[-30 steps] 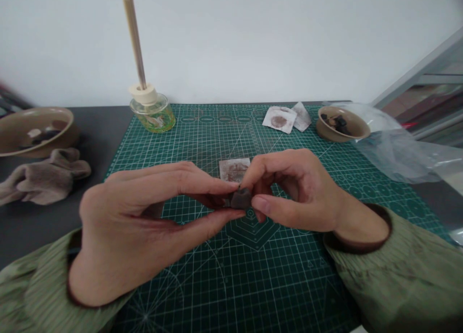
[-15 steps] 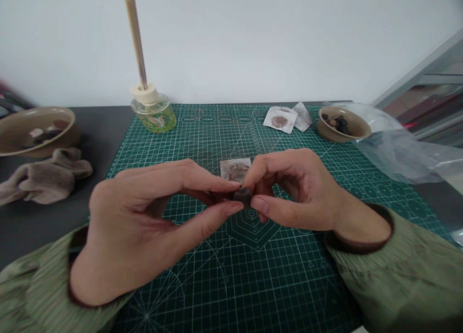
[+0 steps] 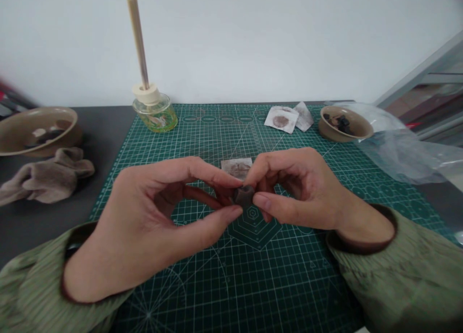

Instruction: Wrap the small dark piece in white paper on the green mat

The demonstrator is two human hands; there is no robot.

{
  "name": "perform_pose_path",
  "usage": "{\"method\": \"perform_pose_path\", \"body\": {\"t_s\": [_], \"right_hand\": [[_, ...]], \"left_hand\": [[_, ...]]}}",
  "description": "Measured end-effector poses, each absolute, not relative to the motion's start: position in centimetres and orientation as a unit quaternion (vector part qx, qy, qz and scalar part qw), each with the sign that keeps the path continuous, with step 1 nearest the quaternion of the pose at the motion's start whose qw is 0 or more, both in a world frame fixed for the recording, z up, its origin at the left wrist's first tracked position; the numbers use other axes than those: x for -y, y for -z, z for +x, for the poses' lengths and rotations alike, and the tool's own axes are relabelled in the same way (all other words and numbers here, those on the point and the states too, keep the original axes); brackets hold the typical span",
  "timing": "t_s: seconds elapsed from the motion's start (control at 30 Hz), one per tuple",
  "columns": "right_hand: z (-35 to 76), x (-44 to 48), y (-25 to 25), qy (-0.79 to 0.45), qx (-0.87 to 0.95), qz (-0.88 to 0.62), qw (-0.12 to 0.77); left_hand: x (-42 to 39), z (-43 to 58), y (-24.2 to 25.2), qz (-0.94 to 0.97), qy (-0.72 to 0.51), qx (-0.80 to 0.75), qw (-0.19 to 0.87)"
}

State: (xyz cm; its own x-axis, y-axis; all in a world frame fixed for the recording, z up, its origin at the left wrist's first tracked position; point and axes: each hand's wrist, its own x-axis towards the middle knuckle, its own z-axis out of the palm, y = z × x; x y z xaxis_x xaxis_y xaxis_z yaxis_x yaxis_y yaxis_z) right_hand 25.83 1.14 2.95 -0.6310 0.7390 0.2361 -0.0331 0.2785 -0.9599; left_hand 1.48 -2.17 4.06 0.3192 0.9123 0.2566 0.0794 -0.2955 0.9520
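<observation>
Both hands pinch a dark brown lump (image 3: 243, 196) above a green cutting mat (image 3: 289, 285).

The left hand's (image 3: 144, 222) thumb and index fingers (image 3: 222, 217) are closed on the lump from one side, and the right hand's (image 3: 300, 188) fingers (image 3: 265, 203) press it from the other, with the other fingers curled loosely. The lump sits between the fingertips, over a small stained paper square (image 3: 237, 168). Farther up the mat lie two more paper squares (image 3: 281, 119); a tan bowl (image 3: 345, 123) holding dark pieces stands at the mat's far corner, beside a clear plastic bag (image 3: 405, 154). On the worktop (image 3: 104, 126) at left are a second bowl (image 3: 38, 130) and a crumpled grey-brown cloth (image 3: 47, 179).
</observation>
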Motion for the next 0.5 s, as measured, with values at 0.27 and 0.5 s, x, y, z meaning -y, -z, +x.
{"method": "perform_pose_path", "body": {"t_s": [0.27, 0.5], "right_hand": [[25.93, -1.1, -2.96, -0.551, 0.714, -0.251, 0.351], [25.89, -1.04, -3.09, -0.553, 0.713, -0.257, 0.345]], "left_hand": [[2.01, 1.46, -3.96, 0.661, -0.438, -0.372, 0.483], [2.06, 1.3, -3.69, 0.662, -0.437, -0.368, 0.486]]}}
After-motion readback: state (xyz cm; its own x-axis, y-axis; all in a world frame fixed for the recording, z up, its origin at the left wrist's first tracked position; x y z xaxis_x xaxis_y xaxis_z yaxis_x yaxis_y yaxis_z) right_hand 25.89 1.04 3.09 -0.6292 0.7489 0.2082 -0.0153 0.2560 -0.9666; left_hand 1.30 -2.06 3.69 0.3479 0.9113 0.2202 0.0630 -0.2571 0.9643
